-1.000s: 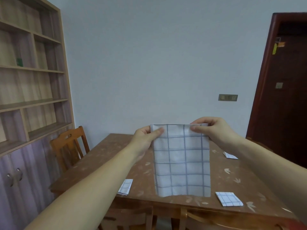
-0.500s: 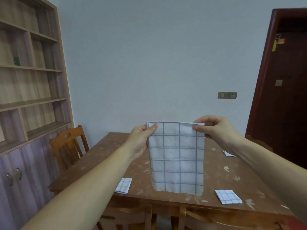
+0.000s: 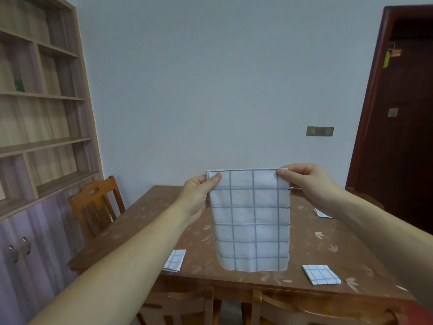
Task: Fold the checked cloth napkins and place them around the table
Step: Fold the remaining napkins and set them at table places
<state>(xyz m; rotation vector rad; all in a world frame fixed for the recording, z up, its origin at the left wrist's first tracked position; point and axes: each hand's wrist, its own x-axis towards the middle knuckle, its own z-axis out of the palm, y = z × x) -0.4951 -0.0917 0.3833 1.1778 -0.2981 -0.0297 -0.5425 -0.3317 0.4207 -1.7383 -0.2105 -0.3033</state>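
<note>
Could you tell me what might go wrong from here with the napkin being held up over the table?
The left hand and right hand pinch only the top corners of the hanging napkin, so a corner could slip. The next fold may go crooked. Its lower edge might brush the folded napkin nearby.

A wooden chair (image 3: 98, 202) stands between the bookshelf (image 3: 42, 118) and the table (image 3: 145, 221).
</note>
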